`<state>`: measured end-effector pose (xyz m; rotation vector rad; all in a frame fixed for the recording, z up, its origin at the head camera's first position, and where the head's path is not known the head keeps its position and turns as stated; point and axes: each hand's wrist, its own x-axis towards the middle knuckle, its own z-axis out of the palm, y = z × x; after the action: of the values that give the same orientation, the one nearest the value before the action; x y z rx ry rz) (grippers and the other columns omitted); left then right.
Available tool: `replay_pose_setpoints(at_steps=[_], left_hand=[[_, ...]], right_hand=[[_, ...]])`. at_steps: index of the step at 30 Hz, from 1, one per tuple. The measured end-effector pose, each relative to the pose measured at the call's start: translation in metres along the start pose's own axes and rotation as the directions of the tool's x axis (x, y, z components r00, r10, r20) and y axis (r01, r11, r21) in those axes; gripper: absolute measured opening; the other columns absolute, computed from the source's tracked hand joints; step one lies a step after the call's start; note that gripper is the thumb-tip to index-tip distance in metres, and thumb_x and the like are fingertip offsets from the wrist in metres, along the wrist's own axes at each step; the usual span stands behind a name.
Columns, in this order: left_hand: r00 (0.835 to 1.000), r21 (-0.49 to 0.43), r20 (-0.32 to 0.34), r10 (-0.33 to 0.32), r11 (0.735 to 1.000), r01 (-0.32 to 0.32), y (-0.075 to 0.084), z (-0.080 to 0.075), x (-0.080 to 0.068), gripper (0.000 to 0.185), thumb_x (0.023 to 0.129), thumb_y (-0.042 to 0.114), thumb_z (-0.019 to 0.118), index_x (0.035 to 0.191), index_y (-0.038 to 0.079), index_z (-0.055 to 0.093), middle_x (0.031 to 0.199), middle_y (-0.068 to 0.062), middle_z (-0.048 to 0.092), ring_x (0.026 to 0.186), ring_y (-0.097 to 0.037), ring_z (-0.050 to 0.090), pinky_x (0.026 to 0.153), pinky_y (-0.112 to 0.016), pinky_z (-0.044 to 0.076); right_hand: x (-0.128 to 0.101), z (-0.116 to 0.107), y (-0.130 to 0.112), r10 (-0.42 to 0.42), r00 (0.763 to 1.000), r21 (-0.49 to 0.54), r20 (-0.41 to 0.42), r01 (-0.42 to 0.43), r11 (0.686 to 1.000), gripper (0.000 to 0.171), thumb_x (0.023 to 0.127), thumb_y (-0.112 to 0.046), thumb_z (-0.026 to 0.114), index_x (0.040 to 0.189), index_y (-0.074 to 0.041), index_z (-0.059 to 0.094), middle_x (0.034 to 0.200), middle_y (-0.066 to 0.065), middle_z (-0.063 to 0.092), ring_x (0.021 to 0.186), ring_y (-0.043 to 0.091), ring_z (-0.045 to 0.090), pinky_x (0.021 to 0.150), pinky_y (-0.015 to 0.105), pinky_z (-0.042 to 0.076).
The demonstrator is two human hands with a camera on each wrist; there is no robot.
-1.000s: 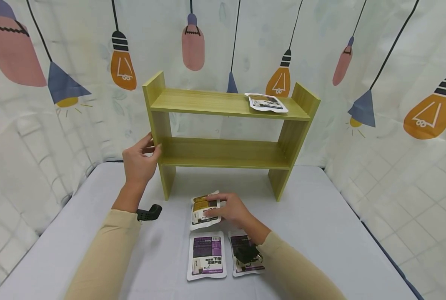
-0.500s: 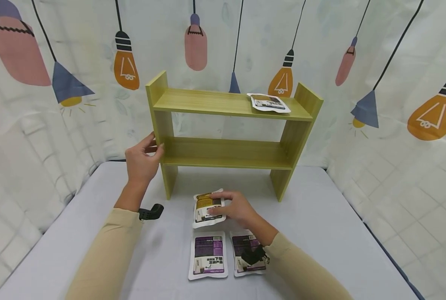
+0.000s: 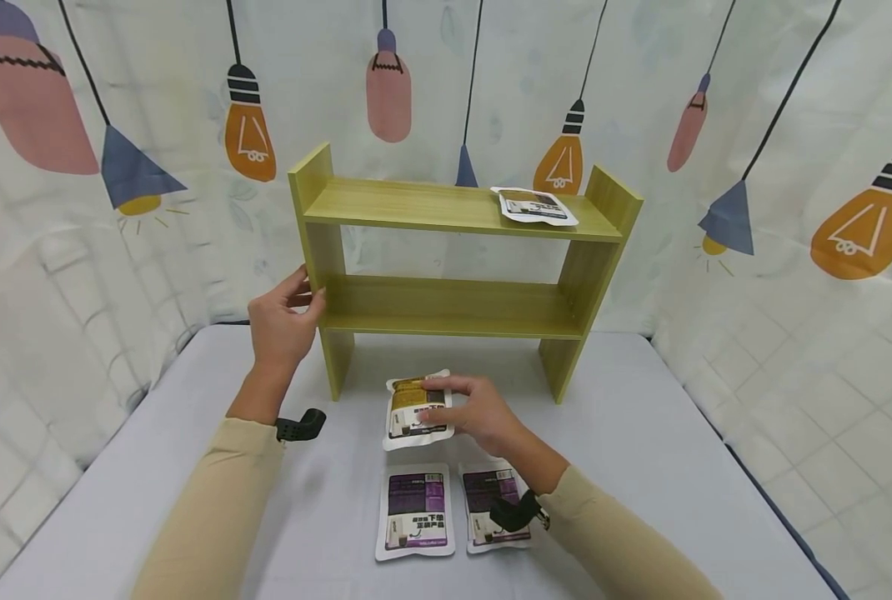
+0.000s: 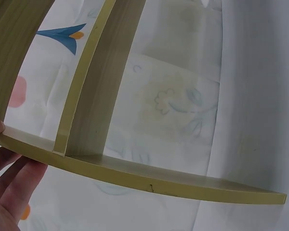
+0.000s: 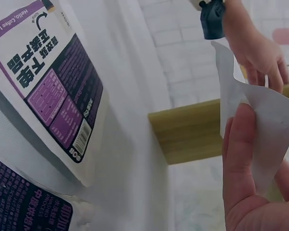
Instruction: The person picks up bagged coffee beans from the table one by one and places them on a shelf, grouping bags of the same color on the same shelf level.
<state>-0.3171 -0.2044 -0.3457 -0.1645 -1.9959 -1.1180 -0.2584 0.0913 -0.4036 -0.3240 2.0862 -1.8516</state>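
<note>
My left hand grips the left side panel of a light wooden two-tier shelf. In the left wrist view, thumb and fingers lie on opposite sides of that panel's edge. Between thumb and fingers, my right hand pinches the right edge of a white coffee pouch with a yellow-brown label, tilted in front of the shelf. Its plain white side shows in the right wrist view. Two purple-labelled coffee pouches lie nearer me: a left one and a right one, partly covered by the right wrist's camera.
Another white pouch lies flat on the shelf's top board, toward the right end. A white cloth covers the table. Printed curtains with lamp drawings hang behind and at both sides.
My right hand has raised the yellow-brown pouch slightly, toward the shelf, uncovering more of the right purple pouch. The left hand keeps its grip on the side panel.
</note>
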Motion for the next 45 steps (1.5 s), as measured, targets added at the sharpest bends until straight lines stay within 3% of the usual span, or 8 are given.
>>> replay_pose_setpoints(at_steps=[11, 26, 28, 32, 34, 40, 45], left_hand=[[1.0, 0.031, 0.005, -0.008, 0.999, 0.008, -0.002, 0.0, 0.001, 0.044, 0.095, 0.014, 0.068, 0.138, 0.019, 0.066, 0.116, -0.015, 0.077, 0.094, -0.032, 0.078, 0.084, -0.039, 0.062], [1.0, 0.018, 0.004, -0.01, 1.0, 0.01, 0.0, 0.0, 0.0, 0.044, 0.096, 0.014, 0.066, 0.139, 0.019, 0.065, 0.116, -0.017, 0.076, 0.095, -0.037, 0.077, 0.085, -0.053, 0.06], [1.0, 0.018, 0.002, -0.008, 1.0, 0.008, -0.001, 0.0, 0.0, 0.044, 0.096, 0.013, 0.067, 0.139, 0.019, 0.066, 0.115, -0.017, 0.077, 0.095, -0.036, 0.077, 0.084, -0.048, 0.061], [1.0, 0.02, -0.002, -0.004, 1.0, 0.004, -0.002, 0.0, 0.001, 0.043, 0.095, 0.013, 0.068, 0.138, 0.019, 0.067, 0.114, -0.016, 0.077, 0.094, -0.034, 0.078, 0.081, -0.022, 0.061], [1.0, 0.018, -0.002, -0.006, 1.0, 0.006, -0.001, 0.0, 0.001, 0.044, 0.095, 0.013, 0.068, 0.138, 0.019, 0.067, 0.115, -0.016, 0.077, 0.094, -0.034, 0.077, 0.081, -0.019, 0.06], [1.0, 0.014, 0.006, -0.01, 1.0, 0.01, 0.0, 0.0, 0.0, 0.044, 0.096, 0.014, 0.067, 0.139, 0.018, 0.065, 0.117, -0.017, 0.076, 0.096, -0.036, 0.077, 0.084, -0.051, 0.061], [1.0, 0.007, 0.01, -0.008, 1.0, 0.007, 0.0, 0.0, 0.0, 0.044, 0.096, 0.014, 0.068, 0.14, 0.016, 0.065, 0.117, -0.018, 0.076, 0.096, -0.037, 0.077, 0.084, -0.053, 0.061]], right_hand=[[-0.01, -0.004, -0.024, -0.012, 1.0, 0.014, 0.002, 0.012, 1.0, 0.052, 0.084, -0.005, 0.083, 0.134, -0.013, 0.07, 0.137, 0.017, 0.059, 0.094, 0.022, 0.072, 0.079, 0.036, 0.063], [-0.017, -0.006, -0.05, -0.022, 1.0, 0.064, -0.005, 0.023, 0.998, 0.054, 0.085, -0.002, 0.081, 0.136, -0.012, 0.068, 0.135, 0.015, 0.06, 0.101, 0.022, 0.07, 0.081, 0.033, 0.062], [-0.017, -0.006, -0.054, -0.024, 1.0, 0.062, -0.007, 0.024, 0.998, 0.054, 0.084, -0.002, 0.081, 0.136, -0.013, 0.068, 0.135, 0.015, 0.06, 0.101, 0.022, 0.07, 0.081, 0.032, 0.062], [-0.018, -0.005, -0.061, -0.032, 0.999, 0.085, 0.005, 0.031, 0.996, 0.055, 0.084, 0.0, 0.08, 0.136, -0.012, 0.068, 0.135, 0.015, 0.06, 0.101, 0.022, 0.07, 0.079, 0.032, 0.062], [-0.019, -0.005, -0.065, -0.043, 0.999, 0.097, 0.017, 0.041, 0.994, 0.055, 0.084, 0.001, 0.08, 0.136, -0.01, 0.067, 0.136, 0.015, 0.06, 0.1, 0.021, 0.07, 0.079, 0.031, 0.061], [-0.021, -0.005, -0.075, -0.057, 0.997, 0.104, 0.047, 0.052, 0.993, 0.055, 0.085, 0.002, 0.078, 0.137, -0.009, 0.066, 0.139, 0.012, 0.059, 0.099, 0.018, 0.069, 0.077, 0.03, 0.059], [-0.021, -0.005, -0.083, -0.056, 0.997, 0.115, 0.044, 0.051, 0.992, 0.055, 0.085, 0.003, 0.077, 0.137, -0.009, 0.066, 0.142, 0.011, 0.057, 0.104, 0.02, 0.068, 0.079, 0.031, 0.06]])
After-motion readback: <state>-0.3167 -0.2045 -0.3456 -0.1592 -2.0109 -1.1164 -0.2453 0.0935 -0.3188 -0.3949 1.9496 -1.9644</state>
